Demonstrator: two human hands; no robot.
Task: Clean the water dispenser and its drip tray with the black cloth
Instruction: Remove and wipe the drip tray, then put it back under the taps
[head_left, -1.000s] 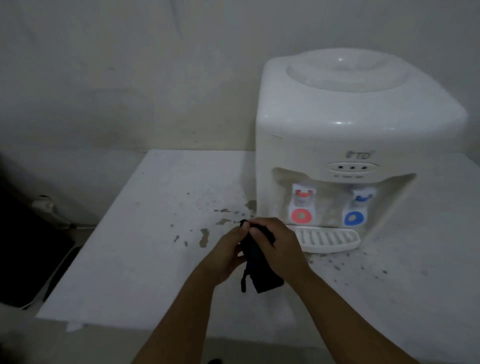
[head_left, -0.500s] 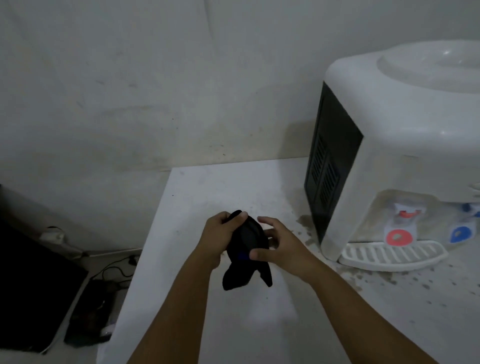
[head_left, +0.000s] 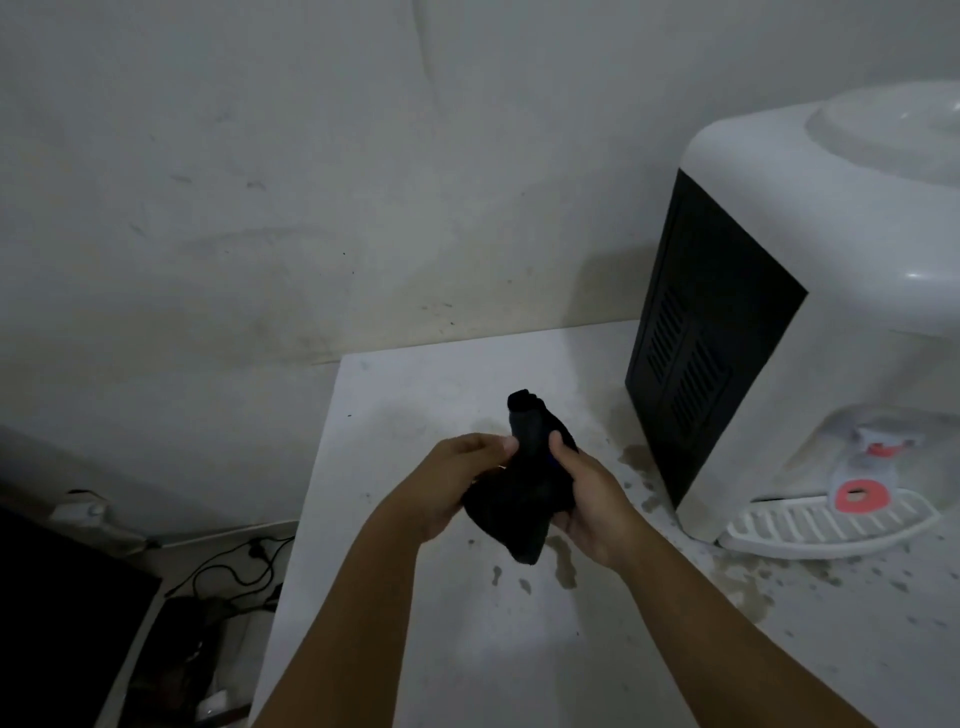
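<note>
Head view: both hands hold the bunched black cloth (head_left: 524, 493) above the stained white table (head_left: 415, 649). The left hand (head_left: 452, 483) pinches its left side, and the right hand (head_left: 592, 499) curls around its right side. The water dispenser (head_left: 831, 291) stands at right, with its drip tray (head_left: 831, 525) in front.

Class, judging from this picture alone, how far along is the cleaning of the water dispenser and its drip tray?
Nothing looks wiped yet. In hand: the left hand and right hand both grip the bunched black cloth above the table, away from the machine. Left: the water dispenser and its drip tray are untouched, and brownish spots lie on the table around them.
</note>
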